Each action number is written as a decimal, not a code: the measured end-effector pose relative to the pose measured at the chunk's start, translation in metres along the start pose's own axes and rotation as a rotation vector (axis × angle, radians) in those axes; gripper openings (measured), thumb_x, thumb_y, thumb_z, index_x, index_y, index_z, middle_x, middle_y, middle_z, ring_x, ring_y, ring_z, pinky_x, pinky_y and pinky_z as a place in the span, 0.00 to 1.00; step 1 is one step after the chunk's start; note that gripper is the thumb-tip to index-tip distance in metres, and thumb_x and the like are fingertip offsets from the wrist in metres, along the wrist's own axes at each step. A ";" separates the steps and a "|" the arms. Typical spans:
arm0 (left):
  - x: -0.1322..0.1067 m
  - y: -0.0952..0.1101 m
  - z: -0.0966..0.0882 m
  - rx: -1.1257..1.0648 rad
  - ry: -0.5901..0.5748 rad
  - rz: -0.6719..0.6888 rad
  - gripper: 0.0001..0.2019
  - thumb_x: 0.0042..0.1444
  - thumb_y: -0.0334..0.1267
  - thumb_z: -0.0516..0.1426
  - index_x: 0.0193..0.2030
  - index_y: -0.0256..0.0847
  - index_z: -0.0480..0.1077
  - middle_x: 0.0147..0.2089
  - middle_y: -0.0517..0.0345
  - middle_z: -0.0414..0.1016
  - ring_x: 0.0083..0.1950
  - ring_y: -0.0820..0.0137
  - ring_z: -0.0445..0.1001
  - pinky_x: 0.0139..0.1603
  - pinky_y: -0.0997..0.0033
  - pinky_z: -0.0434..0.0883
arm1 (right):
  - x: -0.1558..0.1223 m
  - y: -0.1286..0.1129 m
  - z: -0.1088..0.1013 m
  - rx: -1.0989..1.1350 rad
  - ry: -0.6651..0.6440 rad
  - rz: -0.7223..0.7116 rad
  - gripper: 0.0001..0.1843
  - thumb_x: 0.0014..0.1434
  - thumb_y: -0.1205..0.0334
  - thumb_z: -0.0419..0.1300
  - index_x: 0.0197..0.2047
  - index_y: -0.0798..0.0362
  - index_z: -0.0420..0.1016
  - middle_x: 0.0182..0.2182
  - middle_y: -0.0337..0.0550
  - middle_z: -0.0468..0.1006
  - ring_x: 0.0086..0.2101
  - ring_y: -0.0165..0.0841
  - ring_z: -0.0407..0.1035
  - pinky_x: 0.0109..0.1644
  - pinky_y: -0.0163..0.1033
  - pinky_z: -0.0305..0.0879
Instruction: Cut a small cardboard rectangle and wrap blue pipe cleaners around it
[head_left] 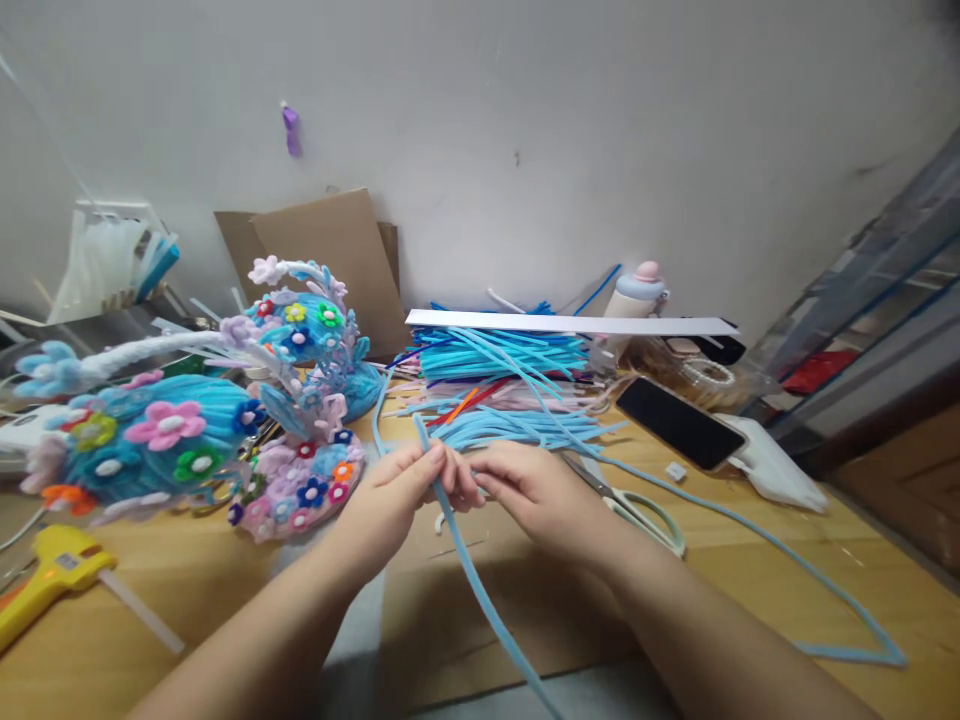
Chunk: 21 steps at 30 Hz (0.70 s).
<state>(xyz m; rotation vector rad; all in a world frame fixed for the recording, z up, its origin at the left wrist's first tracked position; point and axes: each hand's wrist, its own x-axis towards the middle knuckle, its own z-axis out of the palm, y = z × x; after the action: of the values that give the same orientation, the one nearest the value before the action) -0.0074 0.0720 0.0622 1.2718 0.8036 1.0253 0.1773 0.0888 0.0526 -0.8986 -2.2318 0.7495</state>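
Note:
My left hand (405, 485) is closed on a light blue pipe cleaner (476, 580), pinched between thumb and fingers near its top end; the long tail runs down toward the bottom edge. My right hand (529, 490) is closed too, its fingertips meeting those of my left hand. What lies in the right fingertips is hidden. Just behind both hands lies a pile of light blue pipe cleaners (517, 428), with a brighter turquoise bundle (495, 355) farther back. Green-handled scissors (649, 515) rest beside my right wrist, their blades partly covered.
Fuzzy blue pieces covered in flowers (165, 440) stand at left, above a yellow glue gun (67, 560). A white strip (570, 324) lies over the bundle. At right are a phone (679, 422), a bottle (636, 295) and a long bent pipe cleaner (806, 570).

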 end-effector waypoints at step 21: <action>-0.017 -0.022 0.015 0.014 0.084 -0.063 0.06 0.60 0.42 0.48 0.37 0.42 0.59 0.17 0.71 0.54 0.17 0.78 0.47 0.16 0.80 0.47 | -0.027 -0.005 0.007 -0.102 0.281 -0.042 0.15 0.60 0.66 0.54 0.49 0.45 0.74 0.42 0.39 0.78 0.42 0.33 0.71 0.45 0.40 0.67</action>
<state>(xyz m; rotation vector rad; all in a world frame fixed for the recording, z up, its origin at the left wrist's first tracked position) 0.0038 0.0502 0.0417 1.2143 0.9105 1.0292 0.1863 0.0635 0.0424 -0.9403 -2.0462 0.4614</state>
